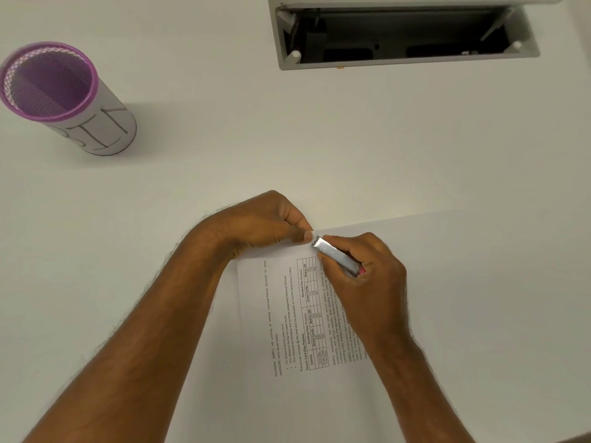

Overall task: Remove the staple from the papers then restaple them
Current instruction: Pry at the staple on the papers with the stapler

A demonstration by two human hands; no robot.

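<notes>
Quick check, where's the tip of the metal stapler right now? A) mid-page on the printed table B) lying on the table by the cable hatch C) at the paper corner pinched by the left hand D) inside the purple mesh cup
C: the right hand holds the metal stapler with its tip at the corner of the papers that the left hand pinches.

Two hands, left (265,223) and right (367,266), are showing over one counter (351,139). One stapler (335,255), one stack of papers (431,314), one mesh cup (64,97) and one cable hatch (403,30) are sitting there.
</notes>
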